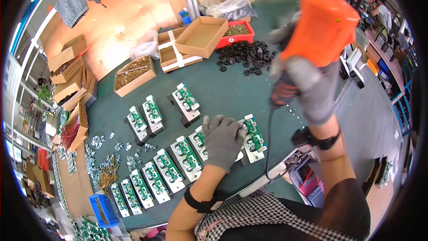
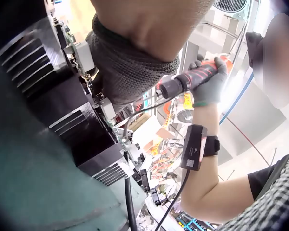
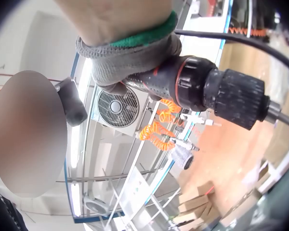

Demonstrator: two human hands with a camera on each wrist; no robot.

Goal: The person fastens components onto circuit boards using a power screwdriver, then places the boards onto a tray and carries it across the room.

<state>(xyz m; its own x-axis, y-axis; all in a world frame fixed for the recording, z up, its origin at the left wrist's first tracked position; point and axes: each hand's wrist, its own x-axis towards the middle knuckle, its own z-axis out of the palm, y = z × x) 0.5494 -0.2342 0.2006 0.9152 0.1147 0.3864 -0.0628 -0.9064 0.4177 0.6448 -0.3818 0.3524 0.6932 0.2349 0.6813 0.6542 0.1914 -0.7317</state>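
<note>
My left hand [image 1: 222,142], in a grey glove, rests over the front row of circuit-board modules [image 1: 186,157], its fingers spread across one near the row's right end. Each module carries a green board on a white plate; dark finned bases [image 2: 82,127] show underneath in the left wrist view. Raised on the right, my gloved right hand [image 1: 316,89] grips an orange and black corded electric screwdriver [image 1: 323,29]. In the right wrist view the screwdriver's black collar [image 3: 238,98] and metal bit [image 3: 278,114] point away from the hand, clear of the modules.
Three more modules [image 1: 185,102] stand behind the row. Farther back are a carton of brass-coloured screws [image 1: 133,75], a red bin [image 1: 249,35] and a pile of black round caps [image 1: 249,56]. Small metal parts [image 1: 107,151] and a blue bin [image 1: 104,209] lie left.
</note>
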